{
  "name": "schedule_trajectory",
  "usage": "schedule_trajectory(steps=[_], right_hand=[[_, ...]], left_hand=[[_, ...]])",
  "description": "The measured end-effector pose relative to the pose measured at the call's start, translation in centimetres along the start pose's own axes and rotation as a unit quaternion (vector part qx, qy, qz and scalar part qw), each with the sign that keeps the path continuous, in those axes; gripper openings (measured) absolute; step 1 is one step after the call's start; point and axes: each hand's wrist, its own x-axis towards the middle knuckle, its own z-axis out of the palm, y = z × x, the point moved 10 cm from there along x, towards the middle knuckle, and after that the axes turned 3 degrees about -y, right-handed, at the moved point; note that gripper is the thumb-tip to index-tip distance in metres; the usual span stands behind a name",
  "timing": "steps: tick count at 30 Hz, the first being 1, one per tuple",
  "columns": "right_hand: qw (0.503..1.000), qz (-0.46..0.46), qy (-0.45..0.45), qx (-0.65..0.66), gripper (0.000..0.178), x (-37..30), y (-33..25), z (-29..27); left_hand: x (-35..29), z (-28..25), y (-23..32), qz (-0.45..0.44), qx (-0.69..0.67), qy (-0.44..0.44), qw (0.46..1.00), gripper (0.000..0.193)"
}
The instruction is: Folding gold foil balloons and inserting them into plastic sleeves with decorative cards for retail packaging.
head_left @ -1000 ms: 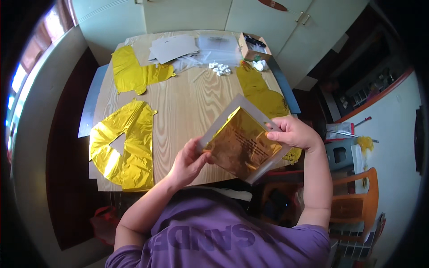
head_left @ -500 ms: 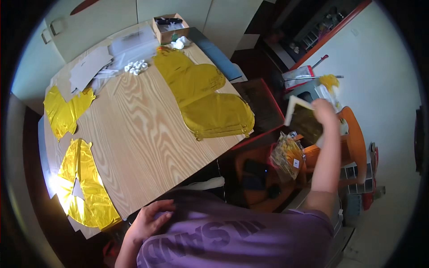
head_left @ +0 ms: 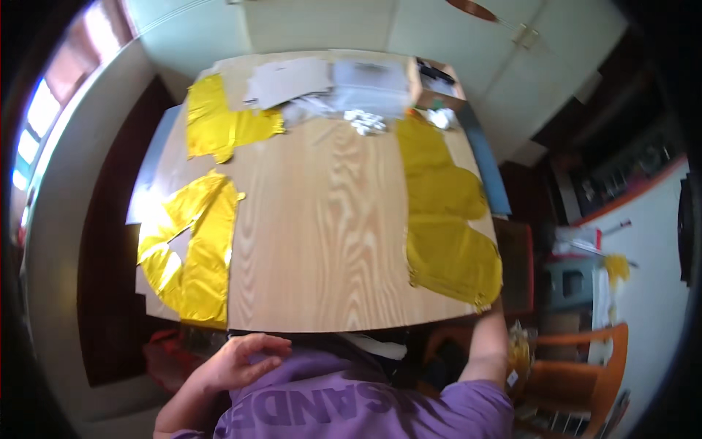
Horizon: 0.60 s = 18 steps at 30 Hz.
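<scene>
My left hand (head_left: 247,360) hovers near the table's front edge, before my purple shirt, with loosely bent fingers apart and nothing in it. At the right front corner, my right forearm (head_left: 488,347) reaches up to the table edge. The hand at its end is hidden by the edge and the gold foil there, so its fingers do not show. Beside it lies a flat, lobed gold foil balloon (head_left: 446,227) along the table's right side. Two more flat gold foil pieces rest on the left: a bent one (head_left: 208,271) near the front and another (head_left: 212,113) farther back.
Across the back of the wooden table (head_left: 322,241) are grey card sheets (head_left: 289,80), clear plastic bags (head_left: 369,84), small white pieces (head_left: 364,121) and a cardboard box (head_left: 439,86) with a black item inside. An orange wooden chair (head_left: 578,366) stands right of me.
My view has turned left toward the table. My right hand, earlier out over the chair with a dark, white-edged flat item, is now at the table's right front corner; that item is out of sight.
</scene>
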Motion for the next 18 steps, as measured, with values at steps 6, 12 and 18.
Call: schedule_trajectory(steps=[6,12,18], right_hand=[[0.997,0.065,0.038,-0.017,0.023,0.2,1.0,-0.2],[0.976,0.173,0.134,0.014,0.025,-1.5,3.7,-2.3],[0.6,0.259,0.612,0.445,0.02,-15.0,10.0,-10.4]], left_hand=[[-4.8,-9.5,-1.8,0.01,0.118,0.281,0.952,0.011],[-8.5,-13.5,-5.4,-0.033,0.332,0.419,0.845,0.037],[-7.5,-14.7,-6.8,0.071,0.37,0.464,0.801,0.023]])
